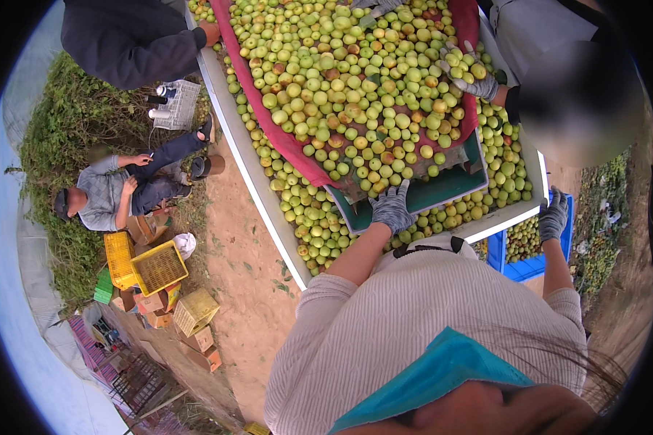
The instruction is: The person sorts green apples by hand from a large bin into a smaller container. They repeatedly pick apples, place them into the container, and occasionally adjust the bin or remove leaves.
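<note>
My left hand [393, 211], in a grey knit glove, lies with fingers apart at the lip of a green tray [447, 194] with a pale rim. Its fingertips reach the nearest of the round green-yellow fruits [353, 111], jujube-like and some browned, heaped on the tray and a red cloth [272, 122]. More fruits [310, 231] fill the large white-edged bin [245, 157] below. Off to the right, my gloved right hand [553, 216] is at a blue crate [525, 270] holding smaller-looking fruits [522, 239]. Whether it grips the crate cannot be told.
A co-worker's gloved hand [481, 84] holds fruits at the right; another glove [378, 6] is at the top. A dark sleeve [158, 57] leans over the bin's left side. At left sits a person [106, 190] near yellow crates [160, 269] and cardboard boxes [155, 304].
</note>
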`<state>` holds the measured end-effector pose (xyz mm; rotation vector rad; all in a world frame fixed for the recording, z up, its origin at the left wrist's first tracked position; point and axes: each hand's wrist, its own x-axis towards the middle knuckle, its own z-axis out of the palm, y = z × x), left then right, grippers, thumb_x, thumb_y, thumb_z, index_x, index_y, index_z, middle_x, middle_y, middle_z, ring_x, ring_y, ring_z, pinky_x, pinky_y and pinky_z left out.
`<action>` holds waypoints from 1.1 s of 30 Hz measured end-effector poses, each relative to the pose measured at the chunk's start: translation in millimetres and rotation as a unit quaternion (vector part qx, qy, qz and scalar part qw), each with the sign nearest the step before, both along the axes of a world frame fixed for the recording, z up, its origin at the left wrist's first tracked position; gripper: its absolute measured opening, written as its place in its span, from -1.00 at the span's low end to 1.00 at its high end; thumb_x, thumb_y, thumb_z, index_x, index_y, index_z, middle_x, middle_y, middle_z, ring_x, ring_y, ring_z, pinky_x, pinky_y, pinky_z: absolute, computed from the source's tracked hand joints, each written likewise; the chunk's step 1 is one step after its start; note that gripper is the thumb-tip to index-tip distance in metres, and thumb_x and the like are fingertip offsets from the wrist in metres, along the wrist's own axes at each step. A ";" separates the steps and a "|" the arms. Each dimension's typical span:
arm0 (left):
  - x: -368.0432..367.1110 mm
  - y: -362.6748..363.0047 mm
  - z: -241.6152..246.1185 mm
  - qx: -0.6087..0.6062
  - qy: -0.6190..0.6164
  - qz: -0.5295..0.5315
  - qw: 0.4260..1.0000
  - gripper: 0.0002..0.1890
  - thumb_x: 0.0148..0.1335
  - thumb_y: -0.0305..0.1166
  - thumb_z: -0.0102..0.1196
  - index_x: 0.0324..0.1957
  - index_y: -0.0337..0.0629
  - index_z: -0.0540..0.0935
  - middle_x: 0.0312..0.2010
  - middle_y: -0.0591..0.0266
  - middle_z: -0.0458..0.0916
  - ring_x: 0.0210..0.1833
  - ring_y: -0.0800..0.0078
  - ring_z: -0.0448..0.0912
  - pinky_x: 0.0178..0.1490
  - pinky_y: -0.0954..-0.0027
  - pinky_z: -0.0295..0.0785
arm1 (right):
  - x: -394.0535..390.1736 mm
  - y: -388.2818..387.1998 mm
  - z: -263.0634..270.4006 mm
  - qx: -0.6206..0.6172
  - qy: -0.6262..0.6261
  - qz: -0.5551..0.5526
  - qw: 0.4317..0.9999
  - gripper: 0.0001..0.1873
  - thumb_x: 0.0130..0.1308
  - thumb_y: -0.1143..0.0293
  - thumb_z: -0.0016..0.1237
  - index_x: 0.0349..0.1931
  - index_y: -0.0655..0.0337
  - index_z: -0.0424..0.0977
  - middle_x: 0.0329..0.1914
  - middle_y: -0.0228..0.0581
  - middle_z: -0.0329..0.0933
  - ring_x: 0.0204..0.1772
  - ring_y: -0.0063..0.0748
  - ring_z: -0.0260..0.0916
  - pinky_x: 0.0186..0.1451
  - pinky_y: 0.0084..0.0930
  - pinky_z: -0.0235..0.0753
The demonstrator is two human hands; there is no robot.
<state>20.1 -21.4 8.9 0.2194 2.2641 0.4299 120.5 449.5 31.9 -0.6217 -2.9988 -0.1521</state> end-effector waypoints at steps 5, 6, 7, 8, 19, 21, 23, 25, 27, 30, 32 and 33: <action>-0.8 -0.1 -0.8 0.004 -0.009 0.003 1.000 0.10 0.07 0.05 0.36 0.58 0.13 0.02 0.49 0.00 0.18 0.58 -0.13 0.07 0.57 -0.32 -0.10 | -105.8 -148.5 -31.8 -0.368 0.036 0.265 0.891 -0.60 0.33 0.55 0.02 0.18 0.15 0.46 0.12 -0.05 0.51 0.16 0.06 0.51 0.29 -0.18 0.50; -0.6 -0.5 -1.2 0.005 -0.006 0.004 1.000 0.11 0.06 0.05 0.37 0.58 0.12 0.02 0.49 0.01 0.18 0.58 -0.13 0.06 0.56 -0.35 -0.10 | -128.9 -181.8 -39.7 -0.414 -0.008 0.275 0.868 -0.61 0.37 0.52 0.00 0.20 0.14 0.45 0.14 -0.05 0.51 0.19 0.04 0.50 0.31 -0.19 0.50; -0.2 -0.6 -2.1 0.004 -0.005 0.007 1.000 0.12 0.06 0.06 0.37 0.59 0.12 0.01 0.50 0.02 0.18 0.58 -0.12 0.05 0.55 -0.38 -0.09 | -146.9 -210.0 -44.5 -0.338 -0.009 0.331 0.881 -0.62 0.39 0.47 -0.02 0.21 0.14 0.45 0.19 -0.07 0.51 0.22 0.01 0.50 0.32 -0.19 0.50; 0.2 -0.4 -3.1 0.007 -0.003 0.007 1.000 0.12 0.06 0.05 0.37 0.59 0.12 0.01 0.50 0.02 0.18 0.58 -0.12 0.05 0.55 -0.38 -0.10 | -167.1 -235.7 -49.5 -0.335 -0.058 0.341 0.876 -0.59 0.43 0.40 -0.06 0.27 0.12 0.41 0.28 -0.09 0.47 0.28 -0.03 0.48 0.34 -0.17 0.48; -4.4 -1.5 -2.4 0.000 -0.016 -0.010 1.000 0.11 0.09 0.02 0.36 0.59 0.11 -0.01 0.52 -0.04 0.14 0.58 -0.14 0.06 0.55 -0.37 -0.08 | -265.5 -325.8 -37.0 -0.213 -0.246 0.223 0.919 -0.41 0.34 0.25 0.05 0.36 0.12 0.30 0.28 0.10 0.38 0.17 0.15 0.55 0.16 -0.05 0.61; -4.4 -1.3 -1.9 0.002 -0.027 -0.008 1.000 0.11 0.09 0.02 0.36 0.59 0.12 -0.02 0.52 -0.04 0.14 0.58 -0.14 0.06 0.55 -0.37 -0.08 | -256.8 -324.7 -40.5 -0.244 -0.178 0.240 0.923 -0.42 0.29 0.23 0.08 0.30 0.19 0.33 0.22 0.09 0.41 0.18 0.13 0.52 0.21 -0.05 0.57; -5.9 -0.8 -4.5 0.009 -0.032 -0.004 0.999 0.11 0.09 0.01 0.36 0.59 0.11 -0.02 0.52 -0.04 0.14 0.58 -0.14 0.07 0.55 -0.37 -0.08 | -242.3 -327.5 -50.6 -0.225 -0.154 0.321 0.907 -0.40 0.32 0.21 0.05 0.33 0.17 0.29 0.22 0.07 0.40 0.26 0.11 0.48 0.27 -0.08 0.54; -5.2 -2.0 -7.1 0.017 -0.031 -0.001 0.999 0.11 0.09 0.02 0.35 0.59 0.11 -0.03 0.52 -0.05 0.14 0.57 -0.14 0.08 0.55 -0.37 -0.08 | -228.9 -335.5 -62.8 -0.229 -0.199 0.404 0.863 -0.59 0.38 0.26 0.00 0.19 0.14 0.44 0.11 -0.04 0.46 0.25 -0.01 0.46 0.22 -0.13 0.55; -4.2 -2.1 -7.4 0.016 -0.031 -0.005 0.999 0.11 0.09 0.03 0.35 0.59 0.10 -0.02 0.52 -0.06 0.14 0.56 -0.15 0.10 0.56 -0.33 -0.09 | -222.9 -351.4 -71.4 -0.135 -0.215 0.477 0.842 -0.68 0.42 0.28 -0.05 0.12 0.13 0.50 0.08 -0.09 0.48 0.24 -0.06 0.45 0.18 -0.13 0.57; -4.1 -2.1 -3.5 0.023 -0.042 0.014 0.999 0.12 0.08 0.05 0.35 0.59 0.10 -0.03 0.54 -0.09 0.11 0.57 -0.17 0.09 0.57 -0.30 -0.11 | -226.1 -362.6 -67.1 -0.080 -0.252 0.445 0.856 -0.68 0.45 0.30 -0.09 0.14 0.08 0.54 0.15 -0.13 0.48 0.21 -0.07 0.47 0.17 -0.16 0.56; -6.7 -0.9 0.0 0.015 -0.043 0.000 0.999 0.11 0.10 0.04 0.34 0.59 0.12 -0.03 0.53 -0.06 0.14 0.58 -0.07 0.11 0.58 -0.27 -0.11 | -234.7 -368.9 -56.0 -0.247 -0.282 0.253 0.892 -0.67 0.46 0.26 -0.10 0.16 0.06 0.51 0.13 0.00 0.48 0.11 -0.02 0.56 0.11 -0.10 0.57; -5.3 0.5 1.7 0.000 -0.016 -0.016 1.000 0.11 0.10 0.04 0.34 0.59 0.12 -0.03 0.50 -0.05 0.19 0.53 -0.04 0.21 0.56 -0.30 -0.06 | -237.0 -369.0 -49.1 -0.180 -0.305 0.328 0.876 -0.66 0.44 0.26 -0.08 0.17 0.08 0.49 0.14 0.03 0.47 0.13 0.01 0.56 0.10 -0.06 0.57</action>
